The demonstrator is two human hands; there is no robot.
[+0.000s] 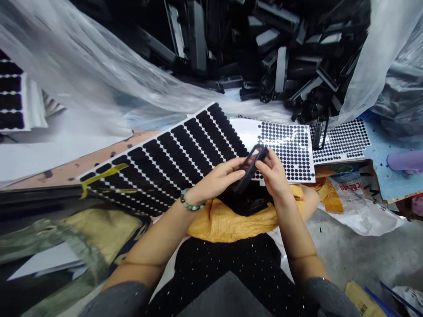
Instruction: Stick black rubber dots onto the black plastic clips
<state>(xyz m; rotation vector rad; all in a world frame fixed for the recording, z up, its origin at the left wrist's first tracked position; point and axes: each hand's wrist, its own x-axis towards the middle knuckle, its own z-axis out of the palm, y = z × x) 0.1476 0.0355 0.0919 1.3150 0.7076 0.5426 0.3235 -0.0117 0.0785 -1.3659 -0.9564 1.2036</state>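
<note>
My left hand [216,178] and my right hand [272,171] both grip a narrow black plastic frame [250,169] with a ribbed edge, held tilted above my lap. Its lower end sits against my left fingers, and my right fingers wrap its upper part. Just beyond my hands lies a long sheet of black adhesive rubber dots [172,163], with a yellow tape strip [104,178] at its near corner. A second dot sheet [289,152] lies partly behind my right hand. A beaded bracelet [192,200] circles my left wrist.
A heap of black plastic parts [264,57] rises at the back, between sheets of clear plastic film [82,75]. A third dot sheet [340,141] lies to the right. An orange cloth [228,222] covers my lap. Printed bags [350,193] lie on the right, above a concrete floor [363,251].
</note>
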